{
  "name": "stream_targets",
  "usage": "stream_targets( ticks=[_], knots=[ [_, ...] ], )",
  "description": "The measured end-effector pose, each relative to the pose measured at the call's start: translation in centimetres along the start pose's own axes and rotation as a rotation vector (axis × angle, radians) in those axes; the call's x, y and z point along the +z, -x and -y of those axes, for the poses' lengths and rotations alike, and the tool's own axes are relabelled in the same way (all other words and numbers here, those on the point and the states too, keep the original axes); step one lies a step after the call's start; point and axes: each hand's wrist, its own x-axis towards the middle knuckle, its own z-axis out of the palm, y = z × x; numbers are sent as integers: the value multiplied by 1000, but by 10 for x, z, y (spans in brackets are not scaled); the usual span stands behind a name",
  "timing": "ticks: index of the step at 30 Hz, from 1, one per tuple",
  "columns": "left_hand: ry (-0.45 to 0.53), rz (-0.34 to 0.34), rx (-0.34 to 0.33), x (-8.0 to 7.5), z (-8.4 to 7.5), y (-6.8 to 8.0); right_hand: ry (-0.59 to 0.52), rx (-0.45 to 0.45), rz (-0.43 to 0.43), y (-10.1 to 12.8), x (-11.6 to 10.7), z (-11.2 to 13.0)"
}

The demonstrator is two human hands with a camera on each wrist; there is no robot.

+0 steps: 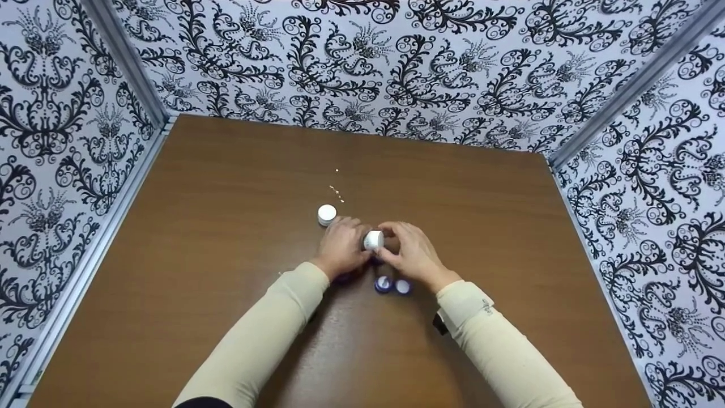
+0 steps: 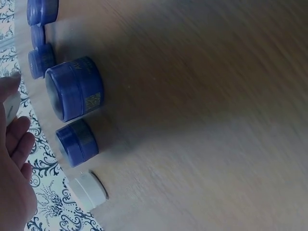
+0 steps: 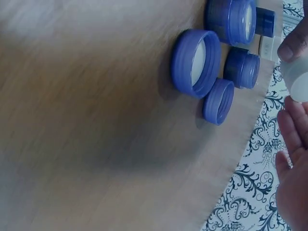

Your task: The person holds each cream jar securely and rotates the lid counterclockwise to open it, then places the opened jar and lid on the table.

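Between my hands is a small white jar (image 1: 373, 240), raised and tilted, its flat white end facing right. My left hand (image 1: 342, 247) grips it from the left, and a thumb presses its side in the right wrist view. From the right, my right hand (image 1: 416, 252) reaches round the other end, with fingertips and thumb at its rim. Whether that end is a lid is unclear. A second white jar (image 1: 327, 215) stands just beyond my left hand. Below are a large blue jar (image 2: 77, 89) and a smaller blue jar (image 2: 77, 142), mostly hidden by my left hand in the head view.
Two blue screw lids, a larger one (image 3: 196, 63) and a smaller one (image 3: 219, 102), lie near my right wrist. Another small blue jar (image 3: 242, 68) stands beside them. Tiny white bits (image 1: 337, 193) are scattered on the brown table (image 1: 255, 181). Patterned walls (image 1: 362, 62) enclose it.
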Motion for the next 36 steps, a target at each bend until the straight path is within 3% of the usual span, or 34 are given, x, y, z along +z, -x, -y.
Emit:
stream_targets(
  ticks=[8, 21, 29, 36],
  knots=[
    [-16, -13, -9, -4, -4, 0, -29, 101, 14, 1, 1, 2],
    [-15, 0, -21, -3, -2, -1, -36, 21, -25, -2, 3, -1],
    [-5, -4, -24, -3, -2, 0, -67, 62, -2, -3, 4, 0],
    [-25, 31, -39, -3, -2, 0, -68, 70, 16, 0, 4, 0]
  ],
)
